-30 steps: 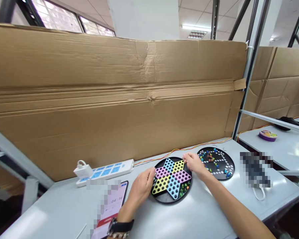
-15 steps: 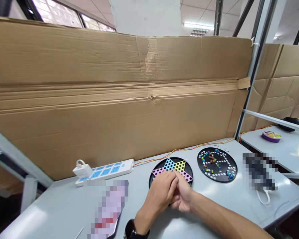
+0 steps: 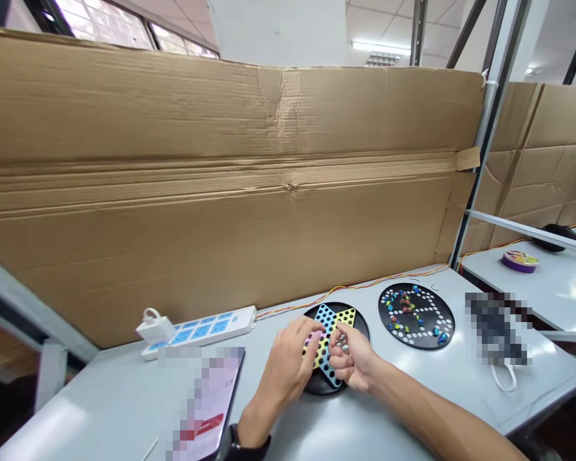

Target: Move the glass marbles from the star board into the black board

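Note:
A round black board with a colored star of holes, a Chinese checkers board (image 3: 326, 365), lies on the table in front of me. Over its left side reaches my left hand (image 3: 288, 358), thumb and fingers apart, with no object visible between them. My right hand (image 3: 355, 360) is curled above the board's right side. Several small glass marbles (image 3: 344, 347) show in its half-closed fingers. Part of the star is covered by both hands. Farther right, a second round black board (image 3: 432, 333) with white spots carries several colored marbles (image 3: 406, 301).
A white power strip (image 3: 211, 330) with a plugged-in charger (image 3: 154, 328) lies at the back left. A phone-like device (image 3: 216, 410) is near my left arm. A blurred dark object (image 3: 496, 330) with a white loop lies right. Cardboard (image 3: 221, 243) walls the table's back.
My hands were together over the board and have now parted. The left moved a little left, its fingers spreading. Marbles in my right hand and more of the star now show.

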Motion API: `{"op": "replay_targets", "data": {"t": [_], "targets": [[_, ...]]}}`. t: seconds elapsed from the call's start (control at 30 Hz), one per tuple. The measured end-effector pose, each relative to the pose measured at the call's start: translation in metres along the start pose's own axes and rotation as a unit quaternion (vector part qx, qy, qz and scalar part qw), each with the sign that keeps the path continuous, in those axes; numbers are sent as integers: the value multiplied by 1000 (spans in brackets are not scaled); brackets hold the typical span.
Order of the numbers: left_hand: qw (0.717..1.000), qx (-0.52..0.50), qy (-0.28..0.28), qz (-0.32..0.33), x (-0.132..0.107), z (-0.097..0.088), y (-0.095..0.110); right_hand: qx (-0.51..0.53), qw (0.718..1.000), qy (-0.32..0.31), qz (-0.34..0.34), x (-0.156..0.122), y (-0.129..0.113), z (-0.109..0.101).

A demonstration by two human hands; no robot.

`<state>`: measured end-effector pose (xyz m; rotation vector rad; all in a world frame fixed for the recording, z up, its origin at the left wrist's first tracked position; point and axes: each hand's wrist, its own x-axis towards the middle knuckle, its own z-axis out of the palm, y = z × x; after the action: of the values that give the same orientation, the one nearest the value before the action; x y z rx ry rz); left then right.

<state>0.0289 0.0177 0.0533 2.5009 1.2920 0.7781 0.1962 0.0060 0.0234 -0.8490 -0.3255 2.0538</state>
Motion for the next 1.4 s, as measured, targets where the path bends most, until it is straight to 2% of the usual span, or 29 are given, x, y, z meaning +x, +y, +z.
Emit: {"op": "replay_targets", "data": {"t": [0.07, 0.13, 0.2, 0.27, 0.57, 0.73, 1.0, 1.1, 1.23, 1.33, 1.4], "targets": [[998, 33, 3, -55, -2, -10, -21, -5, 999, 27, -28, -3, -6, 0], [993, 61, -39, -96, -5, -17, -42, -1, 997, 51, -53, -4, -10, 0], [989, 60, -81, -106, -10, -19, -58, 1, 995, 66, -74, -5, -12, 0], [988, 52, -106, -103, -13, -18, -64, 2, 994, 70, -87, -5, -13, 0], [981, 49, -148, -115, -12, -6, -61, -14, 994, 58, -92, -4, -11, -3], [977, 69, -144, -142, -11, 1, -62, -15, 994, 59, -86, -3, -10, -3], [972, 93, -147, -158, -10, 0, -45, -16, 996, 54, -75, -2, -9, -4], [974, 87, -136, -162, -9, -4, -47, -20, 996, 46, -70, -3, -10, -4], [983, 57, -94, -150, -7, -10, -53, -27, 998, 27, -43, -6, -13, -1], [993, 5, -32, -117, -3, -11, -43, -42, 999, 3, -6, -7, -14, 0], [995, -60, 37, -70, -1, -5, -27, -54, 998, -20, 23, -6, -12, -1]]}}
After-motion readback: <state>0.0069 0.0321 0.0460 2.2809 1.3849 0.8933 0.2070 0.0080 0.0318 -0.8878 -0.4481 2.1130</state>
